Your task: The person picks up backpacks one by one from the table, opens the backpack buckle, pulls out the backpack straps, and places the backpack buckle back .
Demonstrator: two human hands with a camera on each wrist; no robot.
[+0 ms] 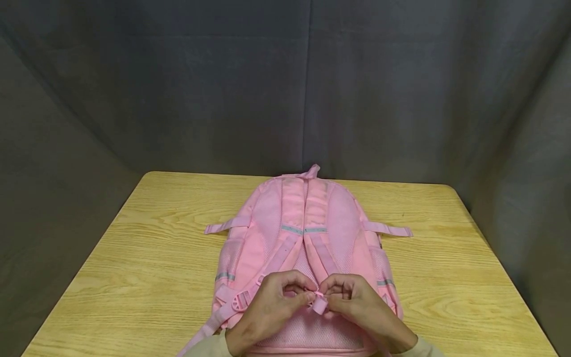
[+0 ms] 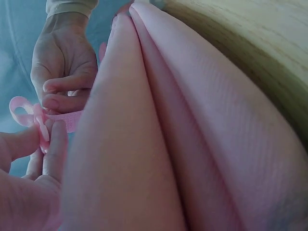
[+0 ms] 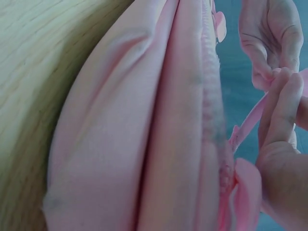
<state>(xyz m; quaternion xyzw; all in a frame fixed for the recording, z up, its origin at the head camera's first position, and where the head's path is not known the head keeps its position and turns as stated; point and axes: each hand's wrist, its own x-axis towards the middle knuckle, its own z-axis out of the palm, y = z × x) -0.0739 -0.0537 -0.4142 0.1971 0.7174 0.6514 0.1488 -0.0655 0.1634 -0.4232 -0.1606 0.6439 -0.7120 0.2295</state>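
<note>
A pink backpack [image 1: 263,233] lies with its shoulder straps facing up. Over its lower back, both hands meet at a small pink plastic buckle [image 2: 42,127] threaded with pink webbing [image 1: 319,304]. My left hand [image 1: 276,303] pinches the buckle between thumb and fingers, as the left wrist view shows. The right hand [image 1: 359,301] comes in from the other side and pinches the webbing close beside it. In the right wrist view, a length of strap [image 3: 252,115] runs from the bag up to the fingers, and the other hand [image 3: 272,36] is just beyond.
The bag rests on a wooden table [image 1: 147,238]. Side straps [image 1: 388,228] stick out left and right. Another strap with a pink adjuster [image 1: 242,300] trails past the left forearm to the front edge. A dark grey curtain [image 1: 223,99] hangs behind and at both sides.
</note>
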